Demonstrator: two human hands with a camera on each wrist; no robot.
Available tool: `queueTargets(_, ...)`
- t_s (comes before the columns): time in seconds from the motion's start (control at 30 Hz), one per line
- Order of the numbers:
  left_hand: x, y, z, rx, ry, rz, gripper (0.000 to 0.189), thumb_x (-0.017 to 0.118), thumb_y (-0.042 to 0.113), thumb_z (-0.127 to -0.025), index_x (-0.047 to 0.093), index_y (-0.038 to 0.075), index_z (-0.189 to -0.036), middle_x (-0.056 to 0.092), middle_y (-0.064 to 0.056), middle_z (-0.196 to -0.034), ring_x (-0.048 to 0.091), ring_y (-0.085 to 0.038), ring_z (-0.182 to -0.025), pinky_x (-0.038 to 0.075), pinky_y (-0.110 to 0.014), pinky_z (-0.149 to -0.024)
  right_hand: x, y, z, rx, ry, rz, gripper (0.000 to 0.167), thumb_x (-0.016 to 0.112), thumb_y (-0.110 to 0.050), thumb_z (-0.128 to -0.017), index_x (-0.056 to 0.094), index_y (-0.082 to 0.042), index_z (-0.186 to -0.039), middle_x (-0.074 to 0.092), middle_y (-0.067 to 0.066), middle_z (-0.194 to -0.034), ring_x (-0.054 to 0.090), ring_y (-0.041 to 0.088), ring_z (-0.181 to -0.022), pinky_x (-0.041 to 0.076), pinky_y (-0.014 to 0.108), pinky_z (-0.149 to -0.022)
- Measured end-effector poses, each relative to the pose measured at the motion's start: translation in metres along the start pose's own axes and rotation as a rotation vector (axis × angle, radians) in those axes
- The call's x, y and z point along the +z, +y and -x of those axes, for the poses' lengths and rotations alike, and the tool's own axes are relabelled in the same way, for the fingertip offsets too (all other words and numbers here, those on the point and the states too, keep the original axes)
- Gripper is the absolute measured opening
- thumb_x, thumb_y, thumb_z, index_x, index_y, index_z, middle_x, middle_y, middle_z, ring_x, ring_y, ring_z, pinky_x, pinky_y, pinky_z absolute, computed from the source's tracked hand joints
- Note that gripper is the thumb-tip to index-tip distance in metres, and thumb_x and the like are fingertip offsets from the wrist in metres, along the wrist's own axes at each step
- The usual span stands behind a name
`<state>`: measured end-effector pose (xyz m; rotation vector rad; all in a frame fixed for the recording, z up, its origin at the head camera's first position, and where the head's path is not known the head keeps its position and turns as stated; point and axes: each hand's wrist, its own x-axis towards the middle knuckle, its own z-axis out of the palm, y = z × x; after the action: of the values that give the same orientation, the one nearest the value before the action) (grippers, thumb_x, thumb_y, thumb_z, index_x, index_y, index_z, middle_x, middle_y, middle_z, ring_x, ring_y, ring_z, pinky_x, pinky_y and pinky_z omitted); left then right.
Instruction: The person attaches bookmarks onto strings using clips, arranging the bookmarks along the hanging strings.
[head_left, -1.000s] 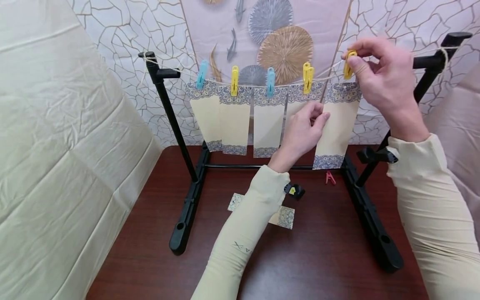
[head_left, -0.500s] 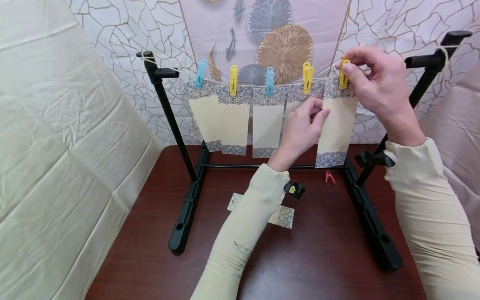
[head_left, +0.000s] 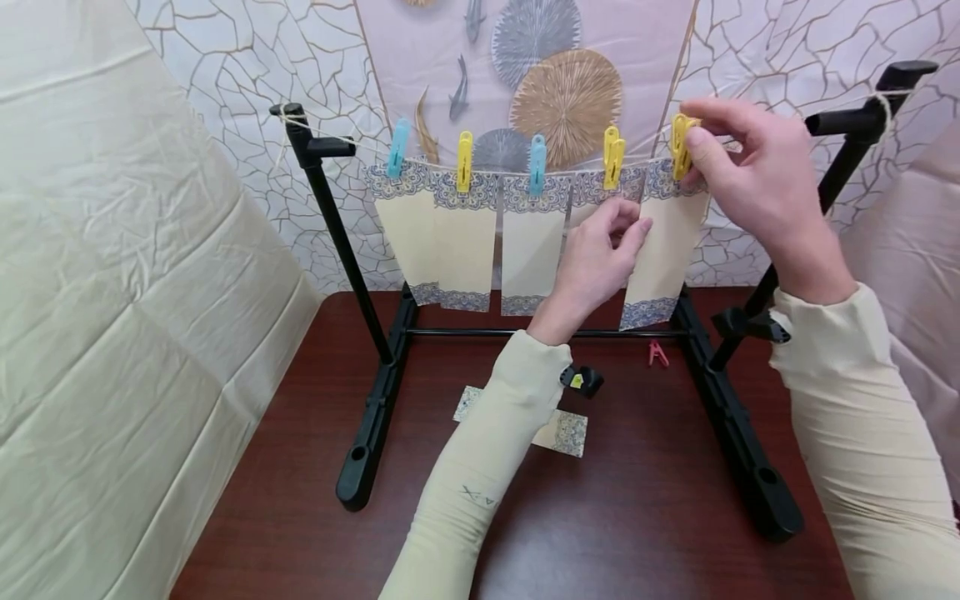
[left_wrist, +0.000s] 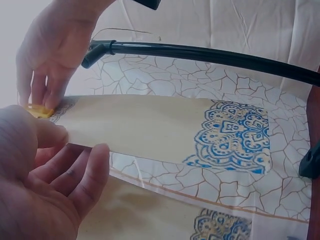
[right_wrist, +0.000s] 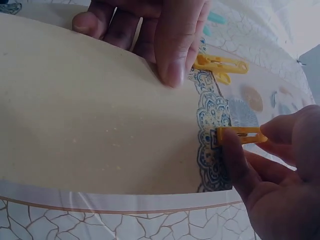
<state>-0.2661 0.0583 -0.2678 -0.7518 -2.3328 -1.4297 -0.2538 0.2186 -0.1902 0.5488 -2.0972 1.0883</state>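
A cream card (head_left: 666, 250) with blue patterned ends hangs rightmost along the string. My left hand (head_left: 596, 258) pinches its left edge between thumb and fingers, plain in the right wrist view. A yellow clothespin (head_left: 680, 148) sits over the card's patterned top edge. My right hand (head_left: 765, 183) holds that clothespin between thumb and fingers; in the right wrist view the clothespin (right_wrist: 241, 135) overlaps the patterned band. To the left, similar cards (head_left: 534, 250) hang under blue clothespins (head_left: 537, 165) and yellow clothespins (head_left: 464, 162). My left hand partly covers the neighbouring card.
The string runs between the posts of a black stand (head_left: 341, 242), whose feet rest on a dark red-brown table (head_left: 652, 500). A pink clothespin (head_left: 658, 353) lies near the stand's right foot. Another patterned card (head_left: 562, 432) lies on the table, partly hidden by my left forearm.
My right hand has brought the yellow clothespin left and down onto the card's top edge. The card's lower end has swung slightly left. My left hand keeps its pinch.
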Motion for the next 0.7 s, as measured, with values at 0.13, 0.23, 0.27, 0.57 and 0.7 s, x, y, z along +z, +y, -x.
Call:
queueTargets(0.13,-0.003,-0.007,0.003,-0.021,-0.035,0.117,0.016,0.056,0.018,-0.100,0.061,0.008,-0.111,0.072,-0.005,-0.103,0.068,-0.007,-0.087,0.049,-0.009,-0.076,0.000,-0.004,0.008,-0.060,0.083,-0.019,0.027,0.057,-0.005,-0.094,0.068,0.003,-0.117,0.065,-0.011,-0.103,0.062,0.002,-0.079,0.050,0.008,-0.063)
queueTargets(0.23,-0.007,-0.012,0.007,-0.046,-0.085,0.215,0.014,0.053,0.014,-0.101,0.059,0.005,-0.110,0.072,-0.011,-0.104,0.071,-0.015,-0.087,0.053,-0.013,-0.073,0.000,-0.006,0.016,-0.107,0.113,-0.052,0.023,0.057,-0.002,-0.093,0.068,0.007,-0.111,0.066,-0.010,-0.108,0.064,0.006,-0.084,0.051,0.010,-0.064)
queueTargets(0.27,-0.009,-0.014,0.009,-0.061,-0.100,0.235,0.014,0.052,0.014,-0.102,0.059,0.005,-0.110,0.071,-0.012,-0.104,0.072,-0.016,-0.087,0.053,-0.014,-0.072,0.000,-0.007,0.018,-0.124,0.119,-0.055,0.021,0.058,-0.001,-0.093,0.068,0.008,-0.109,0.066,-0.011,-0.107,0.064,0.006,-0.083,0.051,0.010,-0.064)
queueTargets(0.57,-0.022,-0.027,0.024,-0.057,-0.117,0.202,0.016,0.050,0.016,-0.103,0.060,0.005,-0.109,0.071,-0.008,-0.100,0.071,-0.014,-0.085,0.053,-0.018,-0.069,0.006,-0.003,0.047,-0.077,0.136,-0.155,0.019,0.056,0.005,-0.092,0.067,0.015,-0.104,0.068,-0.007,-0.096,0.063,0.003,-0.073,0.050,0.012,-0.062)
queueTargets(0.7,-0.027,-0.033,0.035,-0.085,-0.141,0.210,0.018,0.050,0.020,-0.103,0.060,0.007,-0.112,0.071,-0.007,-0.100,0.071,-0.015,-0.086,0.053,-0.020,-0.068,0.008,0.005,0.062,-0.054,0.142,-0.161,0.018,0.058,0.003,-0.092,0.068,0.012,-0.103,0.070,-0.006,-0.094,0.062,0.002,-0.069,0.051,0.012,-0.062)
